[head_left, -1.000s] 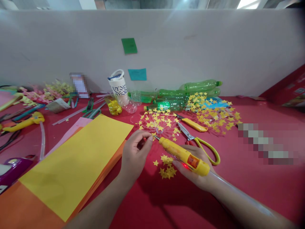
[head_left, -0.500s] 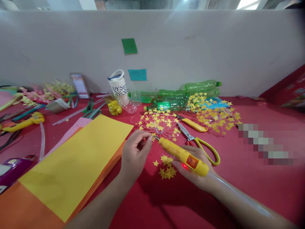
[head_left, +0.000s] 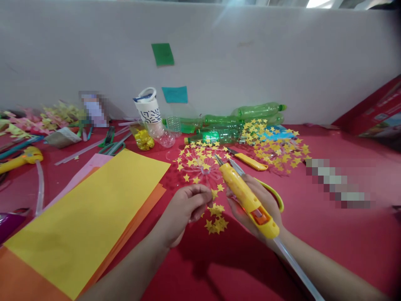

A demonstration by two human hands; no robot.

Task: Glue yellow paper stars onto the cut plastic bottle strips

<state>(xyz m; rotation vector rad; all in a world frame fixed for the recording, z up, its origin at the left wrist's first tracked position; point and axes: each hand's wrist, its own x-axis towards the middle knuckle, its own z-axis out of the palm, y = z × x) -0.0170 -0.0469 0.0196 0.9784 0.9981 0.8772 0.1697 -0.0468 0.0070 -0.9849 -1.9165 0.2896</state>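
My right hand (head_left: pixel 255 205) is wrapped round a yellow hot glue gun (head_left: pixel 242 190), a clear glue stick (head_left: pixel 297 267) trailing from its back end. The gun's nozzle points up and away to the left. My left hand (head_left: pixel 189 209) is closed in a pinch, with a yellow paper star (head_left: pixel 214 194) at its fingertips. Just beyond both hands lies a cut clear plastic bottle piece (head_left: pixel 205 170), its thin strips spread and tipped with yellow stars. Below the pinch sits a small heap of loose yellow stars (head_left: pixel 216 225). Scissors with yellow handles (head_left: pixel 278 196) are partly hidden behind my right hand.
Yellow paper (head_left: pixel 90 217) lies over orange sheets on the left. A yellow cutter knife (head_left: pixel 252 161), green bottles (head_left: pixel 260 110), a second star-covered piece (head_left: pixel 278 150) and a white tumbler (head_left: pixel 148 110) stand or lie farther back. Another yellow glue gun (head_left: pixel 21 159) is at far left.
My left hand has drawn back from the nozzle toward me with the star. The glue gun has tilted more steeply, its nozzle now farther up and right. The view has shifted slightly.
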